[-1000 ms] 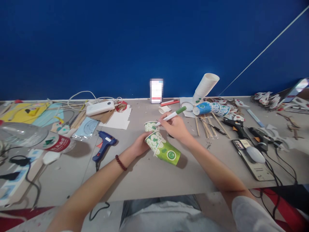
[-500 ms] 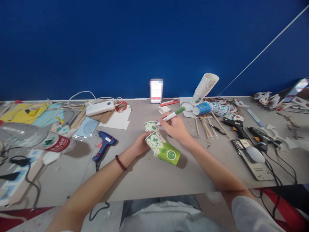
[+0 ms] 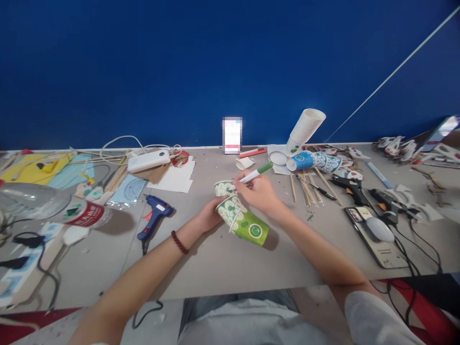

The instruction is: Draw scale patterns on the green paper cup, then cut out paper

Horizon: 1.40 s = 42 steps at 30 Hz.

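Brace the green-ended paper cups (image 3: 250, 227), tilted over the table (image 3: 201, 273), against twisting. Just beyond, left hand (image 3: 209, 214) with fingers grasping the cups near their rims: hold firmly without denting. Then right hand (image 3: 261, 192), fingers pinching a pen (image 3: 257, 172), tip at the farther patterned cup (image 3: 223, 187): press lightly. Farther back, an upright lit screen (image 3: 232, 134) near the blue wall (image 3: 230, 57).

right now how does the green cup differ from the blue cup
The green cup extends from a patterned cup by the left hand; the blue cup lies farther back, away from both hands. The green cup's narrow end points right and nearer the person, the blue cup's left. Both bear a round logo.
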### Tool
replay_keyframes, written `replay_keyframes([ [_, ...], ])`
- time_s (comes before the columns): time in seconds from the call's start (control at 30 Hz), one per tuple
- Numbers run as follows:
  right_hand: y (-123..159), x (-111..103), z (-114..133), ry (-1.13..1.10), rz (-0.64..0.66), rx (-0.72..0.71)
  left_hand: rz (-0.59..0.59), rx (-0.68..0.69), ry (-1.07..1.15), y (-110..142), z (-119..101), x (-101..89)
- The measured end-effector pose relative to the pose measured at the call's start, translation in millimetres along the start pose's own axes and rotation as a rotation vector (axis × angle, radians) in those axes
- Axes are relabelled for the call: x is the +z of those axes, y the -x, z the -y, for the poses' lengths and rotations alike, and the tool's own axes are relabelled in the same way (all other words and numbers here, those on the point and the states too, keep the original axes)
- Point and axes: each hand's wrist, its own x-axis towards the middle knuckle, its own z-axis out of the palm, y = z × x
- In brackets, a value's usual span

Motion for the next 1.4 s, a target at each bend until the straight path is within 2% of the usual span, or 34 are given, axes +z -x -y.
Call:
replay_keyframes([
  [0.23, -7.1, -0.6, -5.8, -0.222, 0.003, 0.066, 0.028, 0.019, 0.008, -2.0, 1.0, -2.4],
  [0.43, -11.1, 2.5, -11.8, -0.334, 0.0, 0.06, -0.004, 0.015, 0.004, 0.3, -0.4, 1.0],
  [0.57, -10.2, 1.3, -10.1, -0.317, 0.006, 0.033, -0.026, 0.029, 0.034, -1.3, 0.4, -1.4],
  [0.73, -7.4, -1.4, -4.2, -0.257, 0.014, 0.008, 0.017, 0.044, 0.035, -4.1, 2.4, -6.3],
  [1.03, -6.6, -1.0, -5.3, -0.236, 0.01, 0.012, 0.011, 0.027, 0.07, -1.6, -2.6, 1.9],
  [1.4, -7.4, -2.6, -2.9, -0.207, 0.014, -0.039, 0.024, 0.021, 0.094, -2.3, -2.4, -0.2],
])
